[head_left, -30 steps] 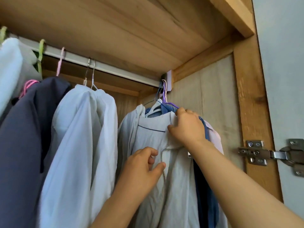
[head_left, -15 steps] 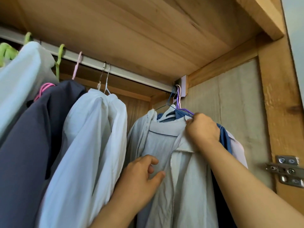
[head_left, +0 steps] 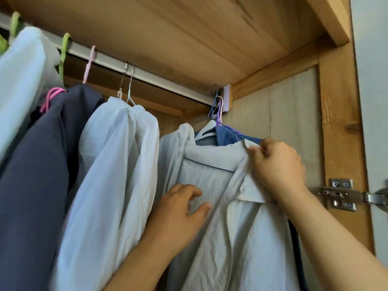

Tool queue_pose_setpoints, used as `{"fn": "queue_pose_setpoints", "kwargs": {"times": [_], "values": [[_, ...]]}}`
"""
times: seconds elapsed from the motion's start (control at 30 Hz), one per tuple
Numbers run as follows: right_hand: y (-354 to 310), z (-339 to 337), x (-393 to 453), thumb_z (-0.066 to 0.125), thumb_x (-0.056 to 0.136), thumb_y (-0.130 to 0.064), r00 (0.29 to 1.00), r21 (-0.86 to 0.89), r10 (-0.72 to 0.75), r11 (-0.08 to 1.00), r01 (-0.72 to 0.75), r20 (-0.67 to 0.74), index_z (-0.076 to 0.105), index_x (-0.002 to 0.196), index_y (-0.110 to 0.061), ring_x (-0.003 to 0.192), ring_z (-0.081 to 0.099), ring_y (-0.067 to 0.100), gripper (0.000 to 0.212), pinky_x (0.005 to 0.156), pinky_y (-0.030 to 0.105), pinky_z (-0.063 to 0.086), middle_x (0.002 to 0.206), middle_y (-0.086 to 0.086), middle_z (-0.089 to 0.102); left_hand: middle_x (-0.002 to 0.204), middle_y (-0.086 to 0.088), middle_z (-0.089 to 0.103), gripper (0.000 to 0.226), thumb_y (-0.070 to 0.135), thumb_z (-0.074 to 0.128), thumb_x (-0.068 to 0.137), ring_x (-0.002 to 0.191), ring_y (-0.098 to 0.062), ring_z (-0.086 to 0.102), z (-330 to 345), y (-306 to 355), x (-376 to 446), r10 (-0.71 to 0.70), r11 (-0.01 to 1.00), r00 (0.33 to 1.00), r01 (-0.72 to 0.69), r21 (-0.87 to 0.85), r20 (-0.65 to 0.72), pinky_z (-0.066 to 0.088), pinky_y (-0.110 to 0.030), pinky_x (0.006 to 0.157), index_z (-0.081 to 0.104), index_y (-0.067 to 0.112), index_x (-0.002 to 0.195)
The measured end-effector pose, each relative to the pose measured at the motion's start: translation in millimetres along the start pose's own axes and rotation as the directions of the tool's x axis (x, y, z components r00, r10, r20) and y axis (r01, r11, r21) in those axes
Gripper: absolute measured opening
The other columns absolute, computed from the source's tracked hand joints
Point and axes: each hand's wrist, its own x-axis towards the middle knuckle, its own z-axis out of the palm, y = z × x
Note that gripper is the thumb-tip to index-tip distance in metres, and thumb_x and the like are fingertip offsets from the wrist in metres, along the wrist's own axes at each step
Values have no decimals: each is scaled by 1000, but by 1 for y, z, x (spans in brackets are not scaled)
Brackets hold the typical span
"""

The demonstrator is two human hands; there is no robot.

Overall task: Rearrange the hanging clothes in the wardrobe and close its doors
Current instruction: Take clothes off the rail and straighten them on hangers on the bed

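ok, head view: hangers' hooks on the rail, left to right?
Green hook → second green hook → pink hook → metal hooks → blue and purple hooks bunched at the rail's right end.

Open gap on the rail, crowded right end

Bare rail (head_left: 168,81) runs free between the white shirt (head_left: 117,164) and the grey zip jacket (head_left: 241,227); hangers jam against the wardrobe's right wall (head_left: 283,122).
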Motion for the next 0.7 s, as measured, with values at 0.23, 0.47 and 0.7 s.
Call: {"fn": "queue_pose_setpoints", "kwargs": {"times": [0.23,0.47,0.7], "values": [[44,-43,-102,55,88,-41,999,-17,18,1000,-17,38,48,72,-16,83,59,38,31,64,38,45,77,13,66,102,13,51,32,39,70,77,88,0,50,14,18,-17,123,991,992,-122,-53,18,34,-11,79,65,20,103],[67,-93,-195,47,82,-51,994,2,54,999,-55,99,50,70,-11,60,54,31,42,54,39,41,49,0,49,121,0,50,55,30,71,81,110,-14,51,30,21,-66,16,995,986,1,-102,164,36,-23,91,49,17,130],[78,-142,-266,38,76,-61,985,15,122,992,-124,124,54,69,-20,60,53,17,44,56,30,39,51,-1,56,114,-6,55,61,54,55,74,106,-21,48,39,18,-120,60,996,985,-49,-76,159,34,-29,93,56,12,118]]}}
